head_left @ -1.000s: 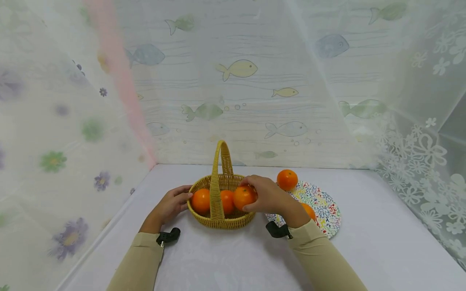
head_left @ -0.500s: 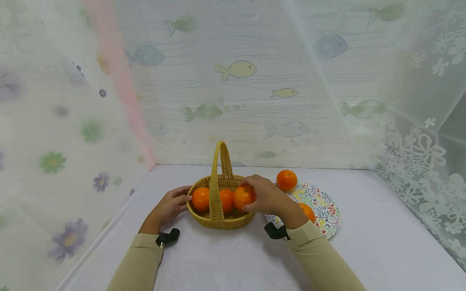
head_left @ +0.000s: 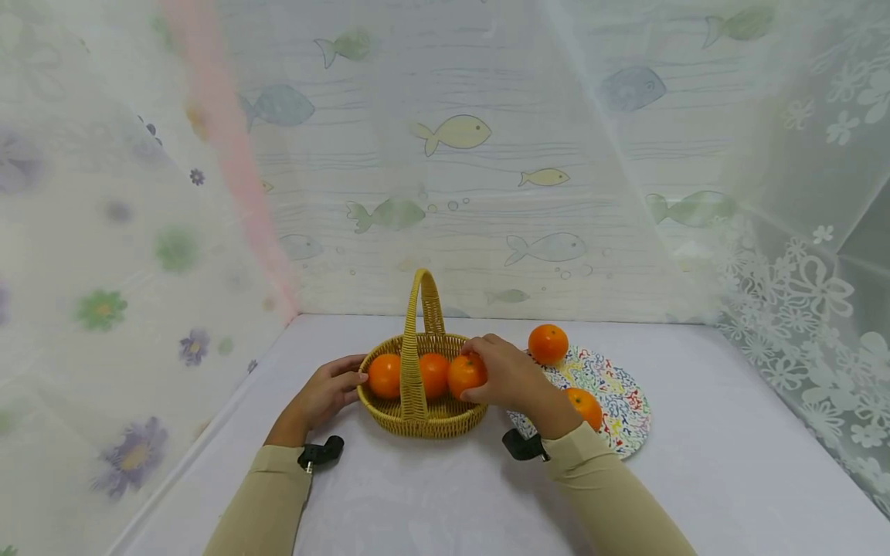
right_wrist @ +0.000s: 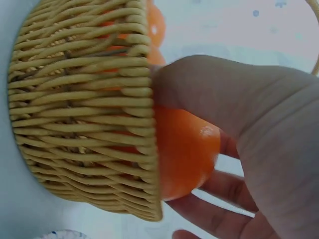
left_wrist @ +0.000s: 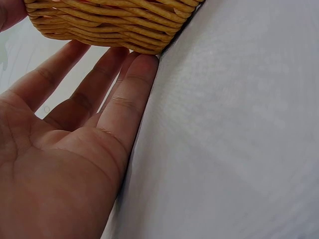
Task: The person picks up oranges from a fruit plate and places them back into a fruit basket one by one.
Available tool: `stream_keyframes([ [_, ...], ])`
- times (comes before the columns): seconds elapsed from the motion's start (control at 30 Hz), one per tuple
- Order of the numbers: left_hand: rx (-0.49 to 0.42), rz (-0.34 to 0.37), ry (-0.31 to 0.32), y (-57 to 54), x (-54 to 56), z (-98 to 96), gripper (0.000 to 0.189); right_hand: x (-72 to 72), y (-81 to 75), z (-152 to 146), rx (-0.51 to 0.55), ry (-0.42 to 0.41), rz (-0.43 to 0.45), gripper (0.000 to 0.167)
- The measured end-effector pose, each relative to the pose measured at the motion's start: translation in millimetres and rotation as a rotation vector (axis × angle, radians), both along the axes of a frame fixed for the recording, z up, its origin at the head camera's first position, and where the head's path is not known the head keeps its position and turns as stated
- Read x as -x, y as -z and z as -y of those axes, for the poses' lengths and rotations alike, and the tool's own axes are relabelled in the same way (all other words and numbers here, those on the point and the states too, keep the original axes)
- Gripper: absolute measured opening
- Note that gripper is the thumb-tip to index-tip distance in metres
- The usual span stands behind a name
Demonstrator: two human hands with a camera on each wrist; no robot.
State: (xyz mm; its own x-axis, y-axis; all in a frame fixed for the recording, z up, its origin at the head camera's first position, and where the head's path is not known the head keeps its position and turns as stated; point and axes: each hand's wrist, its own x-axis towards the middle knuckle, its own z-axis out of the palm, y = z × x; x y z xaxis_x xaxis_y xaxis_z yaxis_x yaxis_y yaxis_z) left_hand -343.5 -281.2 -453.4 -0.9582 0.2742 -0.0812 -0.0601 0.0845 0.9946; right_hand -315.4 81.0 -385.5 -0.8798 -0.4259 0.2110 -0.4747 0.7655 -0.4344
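A yellow wicker basket [head_left: 429, 427] with a tall arched handle stands on the table and holds oranges. My right hand [head_left: 511, 377] grips an orange [head_left: 467, 376] at the basket's right end. In the right wrist view, the thumb lies over this orange [right_wrist: 184, 154] near the rim, with fingers around its far side. A middle orange [head_left: 434, 376] and a left orange [head_left: 384, 376] lie inside, partly behind the handle. My left hand [head_left: 330, 392] rests against the basket's left end, thumb at the rim. In the left wrist view, its extended fingers meet the lower wicker wall [left_wrist: 114, 25].
Right of the basket lies a round plate [head_left: 626, 394] with a colourful squiggle pattern. One orange [head_left: 548, 344] sits at its back edge; another orange [head_left: 584, 408] is partly hidden by my right wrist. A white cloth covers the table [head_left: 417, 502], and patterned curtains [head_left: 445, 201] hang behind.
The left and middle oranges have shifted slightly toward the back of the basket. My right forearm has moved a little left, showing more of the plate's front orange. My left hand stays in place.
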Motion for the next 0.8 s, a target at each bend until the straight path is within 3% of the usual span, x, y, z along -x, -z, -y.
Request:
stream_keyframes([
  [0.57, -0.010, 0.005, -0.003, 1.7, 1.5, 1.6, 0.061, 5.5, 9.5, -0.3, 0.024, -0.008, 0.010, 0.057],
  [0.8, -0.011, 0.011, 0.001, 2.6, 2.3, 1.7, 0.060, 6.1, 17.7, 2.8, 0.022, -0.069, 0.049, 0.056],
])
